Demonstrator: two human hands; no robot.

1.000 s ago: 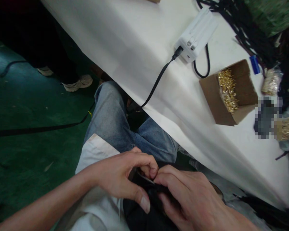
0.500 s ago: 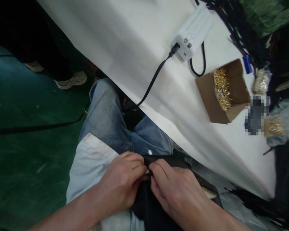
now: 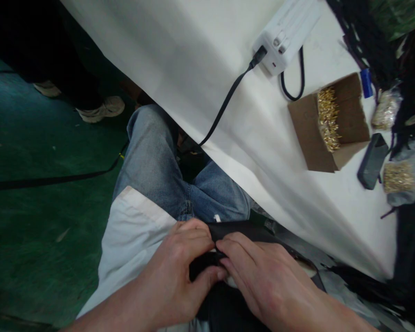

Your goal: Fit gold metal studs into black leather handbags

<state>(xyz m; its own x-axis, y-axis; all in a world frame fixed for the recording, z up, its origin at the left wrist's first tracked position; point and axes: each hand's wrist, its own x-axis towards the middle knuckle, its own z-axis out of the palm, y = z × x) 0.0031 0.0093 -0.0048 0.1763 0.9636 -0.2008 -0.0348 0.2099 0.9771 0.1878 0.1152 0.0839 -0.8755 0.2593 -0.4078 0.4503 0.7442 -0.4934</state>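
Observation:
Both my hands are at a black piece of material that lies over my lap. My left hand grips its edge, fingers curled over the top and thumb reaching right toward the other hand. Close beside it, my right hand has its fingers bent and pressed onto the same black material. A small pale bit shows between the fingertips, too hidden to name. Just above the hands a small white tip sticks up past the black edge.
A white-covered table slants along the right. On it are a white power bank with a black cable, a cardboard box of gold-coloured pieces, a dark grey object and bagged small parts. Another person's shoes stand at left.
My left thumb has moved away from its fingers, toward my right hand, opening a gap over the black material. The table's things appear slightly farther right and higher.

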